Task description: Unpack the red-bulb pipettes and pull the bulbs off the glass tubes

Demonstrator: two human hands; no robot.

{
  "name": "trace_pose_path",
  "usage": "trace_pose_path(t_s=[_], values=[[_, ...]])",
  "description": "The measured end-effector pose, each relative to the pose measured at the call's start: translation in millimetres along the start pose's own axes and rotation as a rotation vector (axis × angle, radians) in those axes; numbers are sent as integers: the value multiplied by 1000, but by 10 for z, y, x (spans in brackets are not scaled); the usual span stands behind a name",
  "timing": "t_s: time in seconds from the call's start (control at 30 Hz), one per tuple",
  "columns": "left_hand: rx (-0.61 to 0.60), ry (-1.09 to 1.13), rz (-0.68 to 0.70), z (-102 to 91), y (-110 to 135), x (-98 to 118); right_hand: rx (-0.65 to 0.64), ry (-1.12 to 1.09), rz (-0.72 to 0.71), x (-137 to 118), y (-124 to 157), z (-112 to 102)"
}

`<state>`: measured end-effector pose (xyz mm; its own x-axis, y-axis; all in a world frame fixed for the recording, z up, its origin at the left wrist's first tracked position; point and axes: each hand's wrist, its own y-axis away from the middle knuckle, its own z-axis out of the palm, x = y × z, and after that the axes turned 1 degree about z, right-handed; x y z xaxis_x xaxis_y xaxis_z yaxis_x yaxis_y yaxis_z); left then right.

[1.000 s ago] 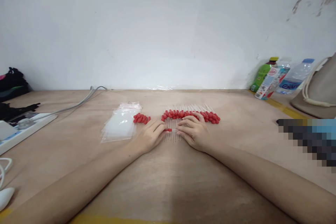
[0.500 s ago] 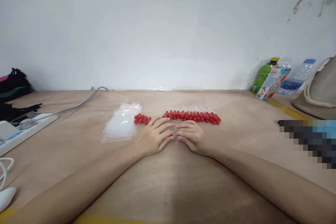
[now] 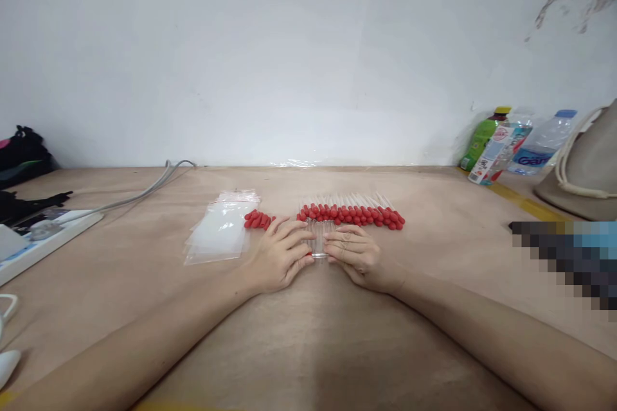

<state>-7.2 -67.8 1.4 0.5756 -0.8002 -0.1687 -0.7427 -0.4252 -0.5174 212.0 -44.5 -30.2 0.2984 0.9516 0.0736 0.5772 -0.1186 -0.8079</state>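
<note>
Between my two hands lies a bundle of clear thin tubes point(image 3: 318, 239), side by side on the table. The fingertips of my left hand point(image 3: 284, 250) press on the bundle's left side, with a spot of red beside the thumb. From the right, my right hand point(image 3: 357, 253) holds the bundle with curled fingers. Just beyond is a row of droppers with red rubber bulbs point(image 3: 347, 213) toward me and clear stems pointing away. Several loose red rubber bulbs point(image 3: 258, 219) lie left of my left hand, partly behind it. Clear zip bags point(image 3: 222, 231) are stacked further left.
At the left are a white power strip point(image 3: 58, 241) with a grey cable point(image 3: 144, 191) and a black cloth item point(image 3: 24, 157). Bottles point(image 3: 484, 141), a carton point(image 3: 499, 154) and a beige hat point(image 3: 588, 160) stand back right. A pixelated dark object point(image 3: 569, 257) lies at right.
My hands have moved slightly apart, showing more of the clear tubes between them. The view has shifted a little. The dropper row and bags keep their places.
</note>
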Motion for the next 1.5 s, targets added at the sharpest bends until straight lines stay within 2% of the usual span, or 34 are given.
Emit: trace_pose_path(t_s=[0.1, 0.17, 0.27, 0.37, 0.43, 0.53, 0.67, 0.8, 0.9, 1.1, 1.2, 1.27, 1.33, 1.4, 1.5], values=[[18, 7, -22, -33, 64, -59, 43, -2, 46, 45, 28, -108], [57, 2, -97, -96, 91, -162, 84, 37, 174, 99, 55, -198], [140, 17, -326, -251, 81, -403, 68, 171, 398, 152, 69, -264], [188, 34, -567, -410, 60, -668, -32, 224, 506, 117, 7, -217], [125, 42, -728, -472, 70, -804, -75, 192, 553, 65, -67, -159], [58, 83, -946, -470, 106, -925, -69, 141, 596, 12, -168, -78], [26, 72, -1059, -344, 113, -1013, -23, 195, 512, 28, -212, 33], [-14, 44, -1077, -202, 99, -1076, -61, 323, 409, 54, -197, 127], [-48, 35, -1061, -148, 110, -1083, -110, 349, 398, 34, -196, 148], [-70, 8, -1033, -208, 145, -1076, -178, 260, 441, -56, -216, 115], [-30, -47, -1022, -246, 125, -1045, -205, 227, 445, -87, -220, 100], [31, -115, -923, -245, 76, -971, -227, 216, 449, -97, -222, 97], [43, -164, -740, -220, 0, -853, -248, 208, 457, -101, -223, 95], [-25, -164, -572, -177, -89, -720, -252, 198, 465, -100, -223, 87], [-114, -138, -478, -101, -201, -572, -203, 190, 471, -95, -209, 52]])
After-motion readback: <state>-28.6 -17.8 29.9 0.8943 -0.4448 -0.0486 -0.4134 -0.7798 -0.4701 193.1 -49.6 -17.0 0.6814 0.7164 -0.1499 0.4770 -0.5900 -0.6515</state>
